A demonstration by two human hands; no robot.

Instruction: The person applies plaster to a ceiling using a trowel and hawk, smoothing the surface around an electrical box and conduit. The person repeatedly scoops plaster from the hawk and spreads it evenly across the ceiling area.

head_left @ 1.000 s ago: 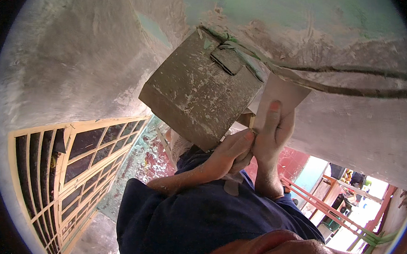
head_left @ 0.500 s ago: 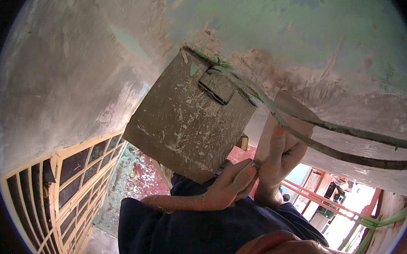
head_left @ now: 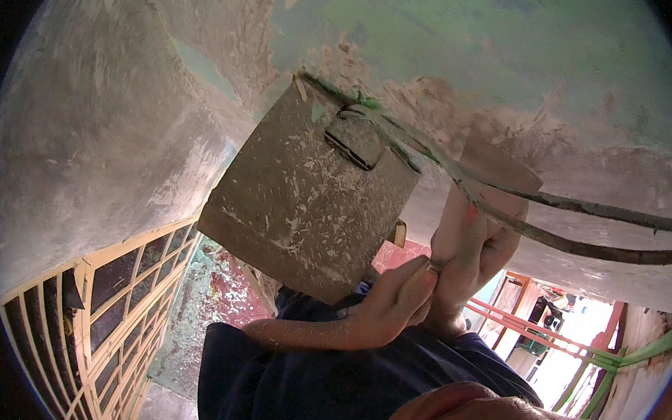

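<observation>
A flat, pale grey-brown plate, like a wide scraper blade, rises from my right hand, whose fingers are wrapped round its lower part. It lies close to the wall, partly behind the cables; its handle end is hidden. Thumb and fingers of my left hand are pinched together against the right hand's near side. Something small and light shows at their tips, too small to name. Left of both hands a brown, paint-spattered box juts from the wall, with a raised square piece on its face.
Two thick, dirty cables run from the box to the right, crossing in front of the plate. Patchy green and grey plaster covers the wall. A cream metal grille stands at lower left. Pink and green bars cross a bright opening at lower right.
Both hands have risen slightly and moved a little to the right, still together. The plate in my right hand has tilted rightward and shows more of its width.
</observation>
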